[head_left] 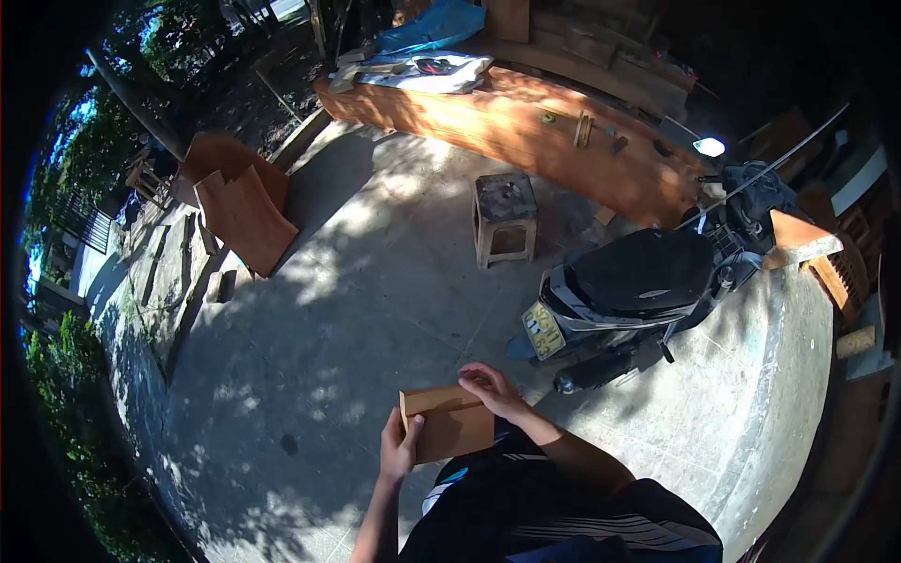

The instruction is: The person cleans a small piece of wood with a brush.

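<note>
Between left hand (pixel 399 452) and right hand (pixel 497 392) sits a wooden piece (pixel 455 434).

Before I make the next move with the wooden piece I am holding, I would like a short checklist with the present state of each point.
1. Left hand has hold of the wooden piece: ok, thumb on its face.
2. Right hand grips it firmly: cannot tell; it is at the upper right corner.
3. Motorbike is apart from the piece: ok.
4. Stool stands upright: ok.
5. Long wooden board is free of loose items: not ok, several small things lie on it.
</note>
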`<state>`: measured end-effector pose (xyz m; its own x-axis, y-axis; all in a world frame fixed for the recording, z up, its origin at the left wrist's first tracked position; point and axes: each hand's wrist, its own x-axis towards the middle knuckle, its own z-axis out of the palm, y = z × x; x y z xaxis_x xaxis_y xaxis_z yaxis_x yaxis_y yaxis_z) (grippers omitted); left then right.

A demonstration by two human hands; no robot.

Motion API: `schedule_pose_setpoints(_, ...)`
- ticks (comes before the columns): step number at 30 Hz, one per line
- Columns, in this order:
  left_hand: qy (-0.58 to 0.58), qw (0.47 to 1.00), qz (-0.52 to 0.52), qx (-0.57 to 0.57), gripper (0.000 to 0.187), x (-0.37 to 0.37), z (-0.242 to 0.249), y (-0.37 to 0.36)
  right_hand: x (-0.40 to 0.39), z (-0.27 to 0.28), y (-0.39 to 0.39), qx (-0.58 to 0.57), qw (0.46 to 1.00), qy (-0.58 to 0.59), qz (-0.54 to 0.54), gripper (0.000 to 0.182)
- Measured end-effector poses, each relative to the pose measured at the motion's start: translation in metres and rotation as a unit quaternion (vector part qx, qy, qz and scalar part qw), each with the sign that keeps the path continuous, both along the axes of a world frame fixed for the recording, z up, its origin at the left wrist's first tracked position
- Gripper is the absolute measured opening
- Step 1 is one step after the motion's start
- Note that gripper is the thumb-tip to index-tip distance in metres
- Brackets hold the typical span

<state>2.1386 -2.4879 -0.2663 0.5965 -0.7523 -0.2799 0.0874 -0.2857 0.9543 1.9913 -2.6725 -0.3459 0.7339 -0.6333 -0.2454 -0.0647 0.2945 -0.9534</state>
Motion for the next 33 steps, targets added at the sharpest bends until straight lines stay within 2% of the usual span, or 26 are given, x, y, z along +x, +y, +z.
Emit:
schedule_pose_setpoints(2,-0.034,0.981,-0.161,0.107,0.043,0.052,0.006,-0.055,0.007,-0.014,-0.037,-0.01,0.997,0.01,-0.07,0.028)
schedule_pose_setpoints(3,-0.061,0.96,-0.235,0.139,0.047,0.079,0.015,-0.094,0.016,-0.017,-0.057,-0.058,0.991,0.052,-0.112,0.026)
schedule_pose_setpoints(5,-0.104,0.945,-0.285,0.125,0.049,0.124,0.011,-0.16,0.046,-0.012,-0.11,-0.041,0.987,0.073,-0.141,0.024)
schedule_pose_setpoints(6,-0.122,0.934,-0.31,0.126,0.05,0.146,0.01,-0.185,0.071,-0.01,-0.136,-0.07,0.983,0.063,-0.16,0.024)
schedule_pose_setpoints(8,-0.113,0.949,-0.273,0.106,0.05,0.191,0.006,-0.241,0.126,-0.004,-0.204,-0.128,0.971,0.046,-0.195,0.024)
schedule_pose_setpoints(11,-0.06,0.977,-0.184,0.087,0.051,0.256,0.015,-0.31,0.225,0.006,-0.305,-0.167,0.974,0.01,-0.152,0.024)
schedule_pose_setpoints(15,-0.003,0.997,-0.078,0.024,0.049,0.343,0.021,-0.353,0.36,0.066,-0.404,-0.252,0.968,-0.01,0.005,0.022)
schedule_pose_setpoints(17,-0.005,0.999,-0.039,-0.016,0.049,0.394,0.027,-0.385,0.424,0.073,-0.438,-0.268,0.963,-0.029,0.021,0.019)
schedule_pose_setpoints(20,0.013,0.996,0.071,0.056,0.058,0.469,0.011,-0.441,0.508,0.077,-0.505,-0.284,0.958,-0.045,0.003,0.018)
schedule_pose_setpoints(23,-0.017,0.998,0.051,-0.036,0.072,0.543,-0.016,-0.518,0.572,0.06,-0.569,-0.261,0.963,-0.04,-0.061,0.02)
schedule_pose_setpoints(24,-0.006,0.998,0.018,-0.059,0.075,0.572,-0.018,-0.554,0.587,0.055,-0.591,-0.266,0.959,-0.028,-0.092,0.02)
schedule_pose_setpoints(26,0.006,0.999,-0.04,-0.019,0.066,0.623,-0.019,-0.62,0.607,0.041,-0.639,-0.266,0.95,-0.016,-0.165,0.02)
schedule_pose_setpoints(27,-0.002,0.998,-0.065,0.009,0.062,0.646,-0.023,-0.655,0.608,0.048,-0.665,-0.227,0.961,0.048,-0.149,0.019)
schedule_pose_setpoints(28,-0.032,0.991,-0.129,0.019,0.059,0.666,-0.024,-0.693,0.613,0.041,-0.689,-0.216,0.955,0.035,-0.199,0.021)
schedule_pose_setpoints(29,-0.046,0.981,-0.185,0.047,0.049,0.672,0.006,-0.735,0.617,0.033,-0.711,-0.205,0.947,0.02,-0.246,0.023)
schedule_pose_setpoints(31,0.009,0.963,-0.271,-0.003,0.04,0.691,0.015,-0.806,0.617,0.032,-0.763,-0.173,0.939,0.045,-0.292,0.02)
schedule_pose_setpoints(32,0.024,0.95,-0.312,0.011,0.039,0.71,0.002,-0.836,0.617,0.024,-0.787,-0.182,0.925,0.003,-0.334,0.018)
schedule_pose_setpoints(33,-0.041,0.923,-0.375,0.075,0.045,0.72,0.02,-0.875,0.618,0.026,-0.814,-0.184,0.914,0.004,-0.361,0.019)
